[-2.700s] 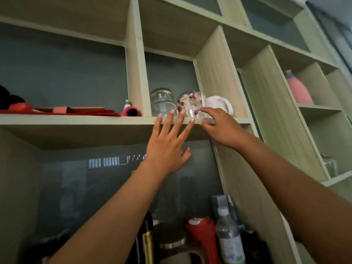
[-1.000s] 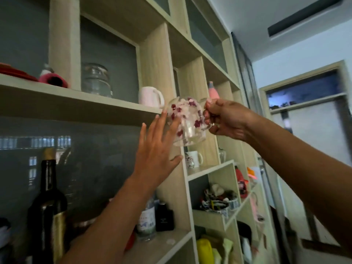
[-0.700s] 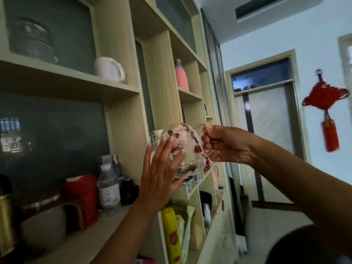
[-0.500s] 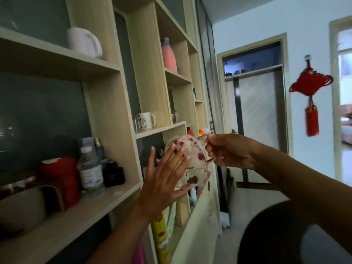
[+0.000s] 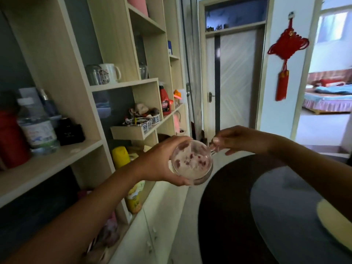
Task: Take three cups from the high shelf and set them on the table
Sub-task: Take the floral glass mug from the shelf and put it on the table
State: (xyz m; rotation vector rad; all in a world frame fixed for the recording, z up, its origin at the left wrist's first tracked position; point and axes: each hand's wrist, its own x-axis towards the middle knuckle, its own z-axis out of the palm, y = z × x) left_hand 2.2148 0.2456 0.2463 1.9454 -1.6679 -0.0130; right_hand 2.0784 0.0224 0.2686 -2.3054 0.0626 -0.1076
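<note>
A clear glass cup with red flower prints (image 5: 191,161) is held in the air between the shelf unit and the table, its mouth turned toward me. My left hand (image 5: 162,161) wraps around its left side and base. My right hand (image 5: 236,139) pinches the cup's handle on the right. The round dark table (image 5: 238,206) lies below and to the right of the cup. The high shelf is out of view above.
The wooden shelf unit (image 5: 122,84) fills the left, with a white mug (image 5: 110,73), a glass jar (image 5: 96,74), a water bottle (image 5: 38,128) and a yellow bottle (image 5: 122,159). A white low cabinet (image 5: 152,225) stands beneath. A closed door (image 5: 234,80) and a red knot ornament (image 5: 285,52) lie ahead.
The cup has come off the high shelf and down to chest height near the table. My left hand went from open beside it to wrapped around it. The view swung right and down.
</note>
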